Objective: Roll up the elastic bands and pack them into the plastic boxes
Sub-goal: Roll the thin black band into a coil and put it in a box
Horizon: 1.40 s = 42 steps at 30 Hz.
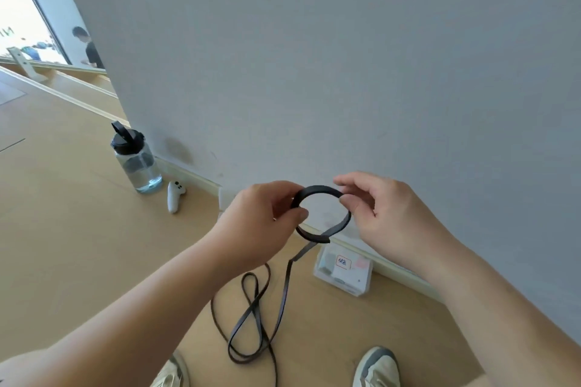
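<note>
Elastic band (317,190), one loose coil in mid-air, tail on the floor (94,245). Left hand (264,220) and right hand (386,214) each pinch the coil in a narrow grip. Rolling step; next, the tail likely needs winding in before the plastic box (342,273).

A plain pale grey wall (345,56) fills most of the view and meets a light wooden floor (63,245) along a cream skirting board (191,174). Far left, past the wall's corner, a bright dark-framed pane (28,25) glows white; a person (89,50) stands just beside it.
</note>
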Available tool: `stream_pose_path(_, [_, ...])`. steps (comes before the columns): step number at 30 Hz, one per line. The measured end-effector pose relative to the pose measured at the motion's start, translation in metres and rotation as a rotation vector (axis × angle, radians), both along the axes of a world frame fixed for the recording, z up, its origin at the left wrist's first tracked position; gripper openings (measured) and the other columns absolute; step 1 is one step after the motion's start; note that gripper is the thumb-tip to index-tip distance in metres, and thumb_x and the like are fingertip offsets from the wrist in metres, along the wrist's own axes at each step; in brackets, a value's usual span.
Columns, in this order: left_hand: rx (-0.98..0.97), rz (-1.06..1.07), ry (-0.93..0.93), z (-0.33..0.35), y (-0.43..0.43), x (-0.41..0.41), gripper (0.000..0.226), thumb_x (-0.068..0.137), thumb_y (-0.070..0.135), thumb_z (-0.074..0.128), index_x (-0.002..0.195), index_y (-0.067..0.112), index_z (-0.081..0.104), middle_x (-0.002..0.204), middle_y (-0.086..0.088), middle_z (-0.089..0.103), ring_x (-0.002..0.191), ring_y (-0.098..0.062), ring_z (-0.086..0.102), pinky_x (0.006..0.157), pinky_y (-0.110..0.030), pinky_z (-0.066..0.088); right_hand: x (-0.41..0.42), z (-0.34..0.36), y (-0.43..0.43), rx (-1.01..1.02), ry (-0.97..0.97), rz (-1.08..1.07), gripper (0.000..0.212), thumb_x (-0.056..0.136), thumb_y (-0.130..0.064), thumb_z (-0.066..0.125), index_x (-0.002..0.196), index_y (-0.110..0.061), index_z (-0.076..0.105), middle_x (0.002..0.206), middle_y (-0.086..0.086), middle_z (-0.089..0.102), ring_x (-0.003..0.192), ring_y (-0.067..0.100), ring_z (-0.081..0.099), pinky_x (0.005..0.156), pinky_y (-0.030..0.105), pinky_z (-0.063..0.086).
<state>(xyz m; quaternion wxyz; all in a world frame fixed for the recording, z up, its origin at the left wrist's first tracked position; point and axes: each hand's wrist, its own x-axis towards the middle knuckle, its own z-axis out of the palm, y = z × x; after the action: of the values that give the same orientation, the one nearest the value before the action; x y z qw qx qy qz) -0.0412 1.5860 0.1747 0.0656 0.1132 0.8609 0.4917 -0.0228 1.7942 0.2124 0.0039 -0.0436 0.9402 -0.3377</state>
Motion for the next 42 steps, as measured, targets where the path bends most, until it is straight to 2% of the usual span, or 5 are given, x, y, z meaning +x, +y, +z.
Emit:
stream_pose_path(4, [0.047, 0.026, 0.011, 0.003, 0.000, 0.011, 0.027, 0.097, 0.027, 0.069, 0.123, 0.035, 0.067, 0.088, 0.015, 0.076, 0.079, -0.002, 0.070, 0.080, -0.025, 0.059, 0.008, -0.012, -0.012, -0.272, 0.050, 0.062, 0.033, 0.095, -0.022, 0.072, 0.121, -0.042, 0.070, 0.114, -0.028, 0.071, 0.114, -0.013, 0.061, 0.097, 0.008, 0.046])
stream_pose_path(11, [0.154, 0.055, 0.009, 0.008, 0.008, 0.010, 0.020, 0.097, 0.018, 0.068, 0.104, 0.032, 0.054, 0.087, 0.012, 0.078, 0.080, -0.025, 0.072, 0.081, -0.052, 0.058, -0.006, -0.025, -0.019, -0.485, 0.074, 0.139, 0.030, 0.094, -0.003, 0.072, 0.113, -0.027, 0.076, 0.101, -0.016, 0.079, 0.103, 0.003, 0.073, 0.096, 0.021, 0.055])
stream_pose_path(27, [0.060, 0.139, 0.032, -0.004, 0.035, -0.004, 0.017, 0.093, 0.021, 0.074, 0.098, 0.037, 0.073, 0.079, 0.021, 0.074, 0.069, -0.001, 0.073, 0.071, -0.026, 0.061, -0.030, -0.040, 0.028, -0.474, 0.140, -0.188, 0.018, 0.086, -0.009, 0.082, 0.085, -0.027, 0.080, 0.081, -0.009, 0.078, 0.077, 0.011, 0.074, 0.074, 0.021, 0.059])
stream_pose_path(31, [0.089, 0.233, 0.124, -0.005, 0.032, -0.007, 0.012, 0.086, 0.022, 0.081, 0.088, 0.033, 0.078, 0.069, 0.007, 0.075, 0.065, -0.019, 0.073, 0.070, -0.034, 0.058, -0.025, -0.042, 0.028, -0.486, 0.022, -0.086, 0.022, 0.084, -0.016, 0.084, 0.096, -0.034, 0.079, 0.094, -0.012, 0.078, 0.092, 0.008, 0.074, 0.086, 0.026, 0.057])
stream_pose_path(42, [0.305, 0.136, 0.021, 0.001, 0.032, -0.001, 0.019, 0.083, 0.017, 0.084, 0.095, 0.029, 0.076, 0.084, 0.016, 0.079, 0.078, -0.003, 0.076, 0.078, -0.021, 0.062, -0.016, -0.036, 0.011, -0.618, -0.009, -0.014, 0.014, 0.080, -0.013, 0.085, 0.086, -0.026, 0.082, 0.086, -0.005, 0.080, 0.085, 0.015, 0.077, 0.080, 0.030, 0.061])
